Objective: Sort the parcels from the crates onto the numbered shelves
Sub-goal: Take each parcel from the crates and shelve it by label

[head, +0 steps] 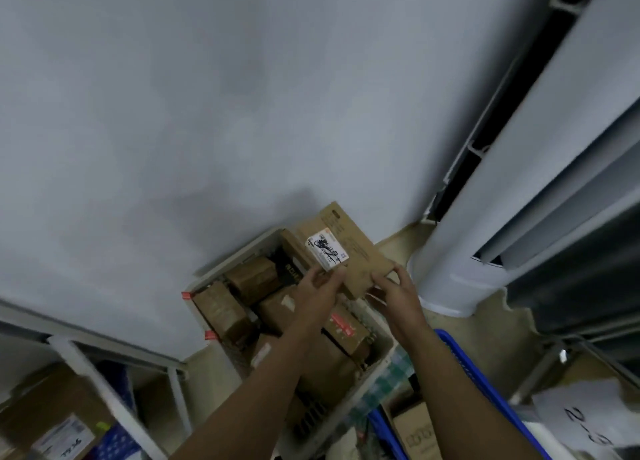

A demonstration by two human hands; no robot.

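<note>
A flat brown cardboard parcel (349, 248) with a white shipping label is held above a white crate (375, 369). My left hand (320, 288) grips its near left edge just under the label. My right hand (398, 291) grips its near right corner. The crate below holds several brown cardboard parcels (249, 277), one with a red sticker. A shelf tag reading 2-3 (588, 425) hangs at the lower right.
A blue crate (464, 366) with a cardboard box stands right of the white one. A white shelf frame (114, 400) with boxes is at lower left. A white standing air conditioner (498, 196) and dark shelving stand on the right, a grey wall behind.
</note>
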